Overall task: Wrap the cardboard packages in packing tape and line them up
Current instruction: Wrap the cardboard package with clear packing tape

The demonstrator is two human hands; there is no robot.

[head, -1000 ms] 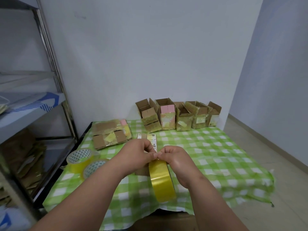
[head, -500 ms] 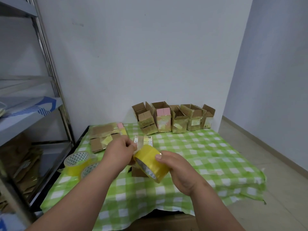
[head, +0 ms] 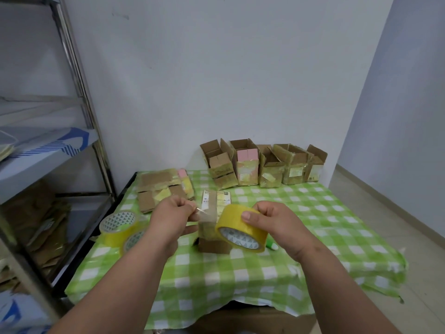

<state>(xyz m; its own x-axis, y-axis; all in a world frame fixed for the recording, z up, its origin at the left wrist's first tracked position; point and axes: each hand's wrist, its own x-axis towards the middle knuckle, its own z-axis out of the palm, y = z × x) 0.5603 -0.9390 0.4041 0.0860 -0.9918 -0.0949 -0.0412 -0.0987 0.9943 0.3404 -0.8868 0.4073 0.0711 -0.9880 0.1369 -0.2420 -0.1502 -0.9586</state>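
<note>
My right hand (head: 272,221) grips a yellow roll of packing tape (head: 240,229) above the table. My left hand (head: 172,214) pinches the free end of the tape, and a clear strip (head: 206,216) stretches between hand and roll. Behind the strip a flat cardboard package (head: 213,245) with a white label lies on the green checked tablecloth (head: 240,273). Several taped cardboard boxes (head: 262,165) with open top flaps stand in a row along the back wall.
Two more yellow tape rolls (head: 120,226) lie at the table's left edge. A pile of flattened cardboard (head: 161,191) sits at the back left. A small green and white object (head: 271,245) lies beside the held roll. A metal shelf rack (head: 79,112) stands to the left.
My hands have drawn apart, the left one pulling a strip of tape off the roll. The roll has turned in my right hand, its printed core now facing me.
</note>
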